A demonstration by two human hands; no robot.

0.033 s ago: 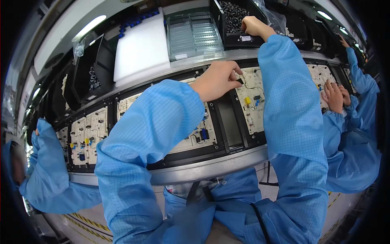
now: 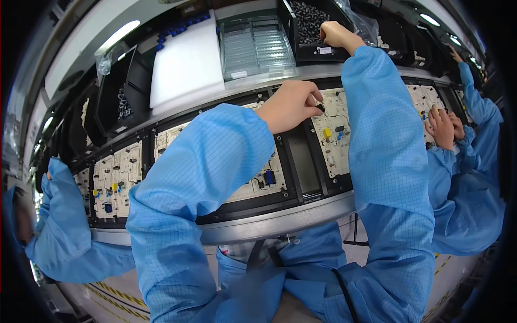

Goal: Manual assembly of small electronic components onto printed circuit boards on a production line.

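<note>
My left hand point(image 2: 291, 107) reaches over a pale circuit board point(image 2: 338, 153) in a black frame. Its thumb and forefinger are bent toward each other around a small black component point(image 2: 320, 107) at the board's upper left. Farther off, my right hand point(image 2: 341, 36) dips into a black bin point(image 2: 334, 56) filled with small black components point(image 2: 308, 24). The right fingers are curled down at the pile, and their tips are hidden. Yellow and blue parts stand on the board, partly covered by my right sleeve.
Other framed boards point(image 2: 118, 175) line the metal-edged bench point(image 2: 280, 219). Behind them stand a white foam block point(image 2: 186, 64), a clear plastic tray point(image 2: 256, 48) and a dark bin point(image 2: 134, 86). Co-workers in blue sit either side; one's hands point(image 2: 442, 128) are over a board at right.
My left hand has shifted very slightly right over the board. My right hand stays at the bin.
</note>
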